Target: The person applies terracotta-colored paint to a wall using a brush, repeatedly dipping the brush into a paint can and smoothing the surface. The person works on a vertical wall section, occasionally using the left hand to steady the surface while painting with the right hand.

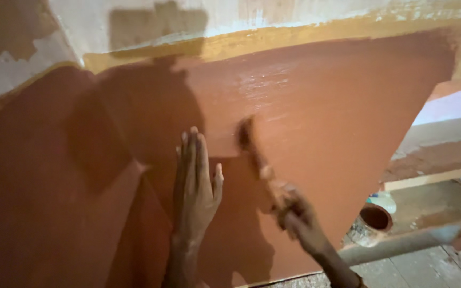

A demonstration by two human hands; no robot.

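Head view: right hand point(299, 217) is gripping a paintbrush point(256, 154), its bristles touching the terracotta wall point(337, 106); left hand point(194, 184) is pressing flat, fingers extended; a paint pot point(372, 221) is sitting at right.

Terracotta-orange wall point(321, 106), mustard-yellow band point(273, 38) above, patchy white plaster point(134, 21), paint-smeared brush point(254, 154), rust-red-lined paint can point(372, 221)
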